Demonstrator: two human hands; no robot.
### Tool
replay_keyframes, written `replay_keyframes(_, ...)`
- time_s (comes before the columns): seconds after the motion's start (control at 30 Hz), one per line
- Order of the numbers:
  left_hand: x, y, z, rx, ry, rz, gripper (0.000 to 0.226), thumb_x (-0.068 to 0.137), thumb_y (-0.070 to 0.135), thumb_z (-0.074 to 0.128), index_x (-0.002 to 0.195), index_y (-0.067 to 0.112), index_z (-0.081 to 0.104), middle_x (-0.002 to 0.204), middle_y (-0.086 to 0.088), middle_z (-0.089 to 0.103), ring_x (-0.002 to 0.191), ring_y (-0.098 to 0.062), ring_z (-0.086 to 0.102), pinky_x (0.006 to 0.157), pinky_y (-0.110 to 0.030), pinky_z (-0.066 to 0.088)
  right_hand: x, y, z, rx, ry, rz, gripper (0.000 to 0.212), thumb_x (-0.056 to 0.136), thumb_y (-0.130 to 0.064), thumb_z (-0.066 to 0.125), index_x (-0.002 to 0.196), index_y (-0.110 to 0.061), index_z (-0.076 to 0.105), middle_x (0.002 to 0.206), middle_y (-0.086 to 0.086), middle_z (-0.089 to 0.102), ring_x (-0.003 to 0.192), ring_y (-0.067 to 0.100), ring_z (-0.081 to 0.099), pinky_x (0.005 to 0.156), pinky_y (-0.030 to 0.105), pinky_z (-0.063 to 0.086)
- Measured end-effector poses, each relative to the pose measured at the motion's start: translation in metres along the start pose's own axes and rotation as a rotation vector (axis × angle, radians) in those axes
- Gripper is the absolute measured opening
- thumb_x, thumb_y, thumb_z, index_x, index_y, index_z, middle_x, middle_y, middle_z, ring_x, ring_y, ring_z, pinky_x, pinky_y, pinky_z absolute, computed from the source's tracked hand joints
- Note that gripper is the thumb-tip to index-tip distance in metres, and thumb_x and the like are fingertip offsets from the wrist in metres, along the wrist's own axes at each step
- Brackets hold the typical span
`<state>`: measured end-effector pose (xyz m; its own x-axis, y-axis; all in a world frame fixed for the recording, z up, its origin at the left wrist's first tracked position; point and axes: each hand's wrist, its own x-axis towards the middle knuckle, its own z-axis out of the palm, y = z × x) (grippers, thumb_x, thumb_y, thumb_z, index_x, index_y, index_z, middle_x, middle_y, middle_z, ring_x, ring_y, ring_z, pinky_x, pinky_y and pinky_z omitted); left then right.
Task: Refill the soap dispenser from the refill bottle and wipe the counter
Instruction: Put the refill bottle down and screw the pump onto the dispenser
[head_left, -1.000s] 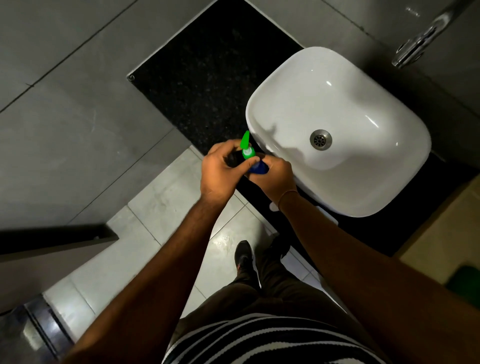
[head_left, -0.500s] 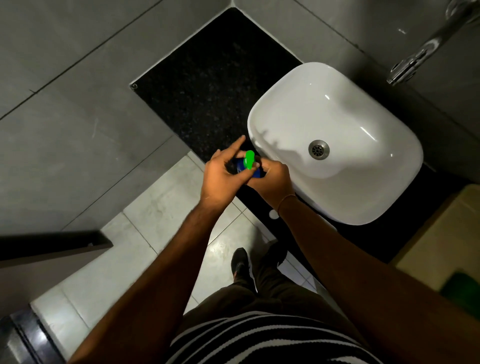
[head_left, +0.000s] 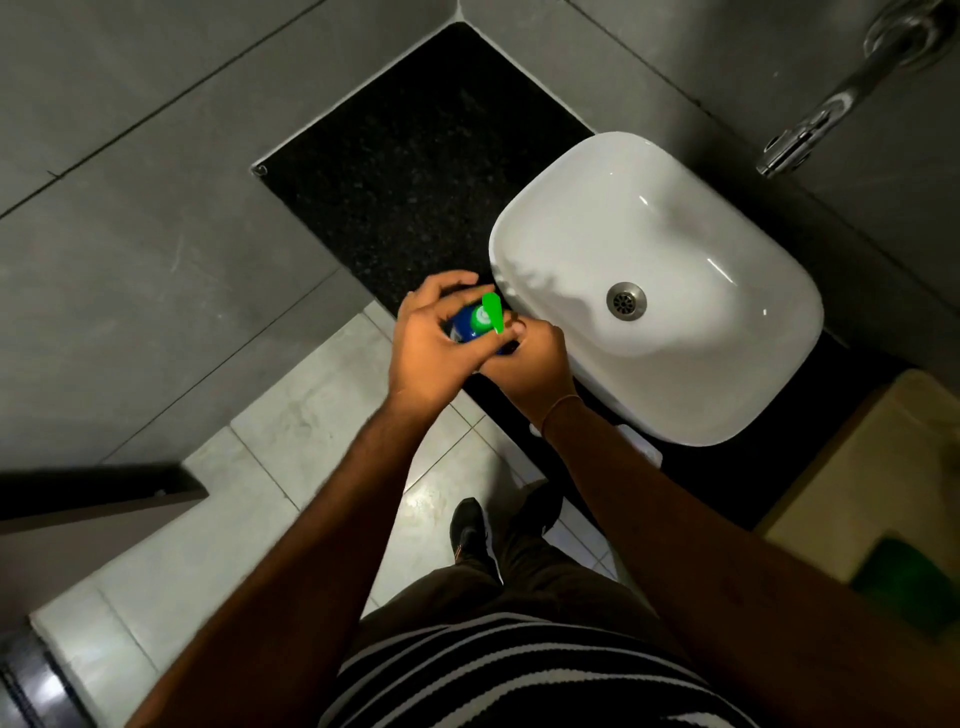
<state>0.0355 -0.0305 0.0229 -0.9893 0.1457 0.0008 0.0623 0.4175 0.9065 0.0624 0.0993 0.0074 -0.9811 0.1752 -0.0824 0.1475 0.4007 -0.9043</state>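
Observation:
A blue soap dispenser (head_left: 462, 325) with a green pump head (head_left: 492, 312) stands at the front edge of the black counter (head_left: 415, 156), just left of the white basin (head_left: 675, 260). My left hand (head_left: 431, 343) wraps the dispenser from the left, fingers curled around its top. From the right, my right hand (head_left: 530, 364) grips the dispenser's body, with fingertips near the pump spout. Most of the bottle is hidden by both hands. No refill bottle is in view.
A chrome tap (head_left: 831, 98) juts from the grey wall at the upper right. A beige surface with a green thing (head_left: 909, 582) lies at the right edge. Light floor tiles (head_left: 311, 441) and my shoes are below the counter.
The green pump spout has turned, from pointing up and away to pointing toward me. My left-hand fingers have curled further around the top. The camera view has shifted slightly.

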Motion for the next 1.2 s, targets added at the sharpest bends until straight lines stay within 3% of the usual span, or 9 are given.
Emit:
replay_keyframes(0.13, -0.006, -0.005, -0.015, -0.026, 0.110, 0.047, 0.035, 0.075, 0.038, 0.095, 0.103, 0.021, 0.083, 0.114, 0.005, 0.067, 0.111, -0.009, 0.066, 0.099, -0.030, 0.056, -0.003, -0.007, -0.007, 0.068, -0.006, 0.010, 0.021, 0.076, -0.022, 0.081, 0.095, -0.014, 0.079, 0.079, -0.002, 0.077, 0.073, 0.001, 0.065, 0.072, 0.027, 0.059)
replay_keyframes(0.2, -0.011, 0.001, -0.016, -0.043, 0.103, 0.064, 0.031, 0.080, 0.030, 0.092, 0.107, 0.016, 0.084, 0.112, 0.003, 0.072, 0.109, -0.009, 0.068, 0.099, -0.031, 0.057, -0.002, -0.013, -0.009, 0.062, -0.036, 0.002, 0.022, 0.078, -0.021, 0.079, 0.098, -0.013, 0.079, 0.082, 0.002, 0.077, 0.077, 0.014, 0.072, 0.074, 0.032, 0.061)
replay_keyframes(0.4, -0.014, 0.017, -0.017, 0.021, 0.087, 0.099, 0.030, 0.090, 0.024, 0.086, 0.116, 0.011, 0.083, 0.116, 0.001, 0.077, 0.116, -0.013, 0.069, 0.106, -0.043, 0.055, -0.003, -0.016, -0.016, -0.051, -0.023, -0.045, 0.022, 0.076, -0.015, 0.078, 0.098, -0.017, 0.079, 0.078, 0.000, 0.076, 0.074, 0.018, 0.070, 0.068, 0.027, 0.057)
replay_keyframes(0.53, -0.019, 0.023, -0.014, 0.113, 0.137, 0.163, 0.034, 0.084, 0.041, 0.089, 0.111, 0.019, 0.084, 0.111, 0.010, 0.078, 0.110, -0.005, 0.071, 0.099, -0.029, 0.057, -0.005, -0.015, -0.023, -0.048, -0.060, -0.045, 0.036, 0.076, -0.019, 0.076, 0.111, -0.021, 0.078, 0.093, -0.007, 0.079, 0.088, 0.006, 0.074, 0.082, 0.026, 0.062)
replay_keyframes(0.7, -0.018, 0.021, -0.013, 0.051, 0.086, 0.209, 0.030, 0.084, 0.026, 0.090, 0.111, 0.015, 0.084, 0.108, 0.015, 0.077, 0.109, -0.003, 0.071, 0.100, -0.027, 0.057, -0.001, -0.009, -0.035, 0.019, -0.175, -0.021, 0.024, 0.070, -0.017, 0.082, 0.094, -0.019, 0.080, 0.085, -0.001, 0.079, 0.080, 0.006, 0.069, 0.075, 0.032, 0.061)
replay_keyframes(0.87, -0.024, 0.020, -0.022, 0.020, 0.005, 0.222, 0.027, 0.088, 0.021, 0.088, 0.113, 0.013, 0.083, 0.112, 0.022, 0.074, 0.107, 0.005, 0.073, 0.096, -0.016, 0.056, 0.002, -0.005, -0.040, 0.051, -0.309, -0.044, 0.027, 0.068, -0.018, 0.084, 0.093, -0.029, 0.079, 0.084, -0.008, 0.080, 0.078, -0.006, 0.065, 0.074, 0.018, 0.054)
replay_keyframes(1.0, -0.028, 0.020, -0.025, 0.049, -0.033, 0.176, 0.036, 0.086, 0.026, 0.089, 0.119, 0.014, 0.082, 0.120, 0.006, 0.078, 0.113, -0.002, 0.072, 0.104, -0.031, 0.058, 0.001, -0.001, -0.036, -0.005, -0.276, -0.049, 0.044, 0.068, -0.021, 0.085, 0.112, -0.021, 0.080, 0.095, -0.008, 0.081, 0.090, 0.002, 0.073, 0.086, 0.027, 0.061)
replay_keyframes(1.1, -0.038, 0.024, -0.024, 0.068, 0.000, 0.120, 0.064, 0.078, 0.040, 0.094, 0.135, 0.016, 0.074, 0.134, 0.008, 0.072, 0.123, 0.005, 0.066, 0.110, -0.017, 0.049, 0.002, 0.000, -0.036, -0.016, -0.253, -0.035, 0.047, 0.072, -0.018, 0.088, 0.117, -0.019, 0.077, 0.099, -0.005, 0.081, 0.099, 0.011, 0.076, 0.092, 0.036, 0.062)
replay_keyframes(1.2, -0.044, 0.028, -0.022, 0.046, 0.071, 0.146, 0.057, 0.085, 0.042, 0.089, 0.134, 0.018, 0.074, 0.134, 0.010, 0.072, 0.124, 0.004, 0.067, 0.108, -0.017, 0.051, 0.004, 0.002, -0.036, -0.044, -0.241, -0.007, 0.037, 0.072, -0.022, 0.087, 0.108, -0.020, 0.079, 0.090, -0.003, 0.080, 0.087, 0.009, 0.076, 0.085, 0.039, 0.064)
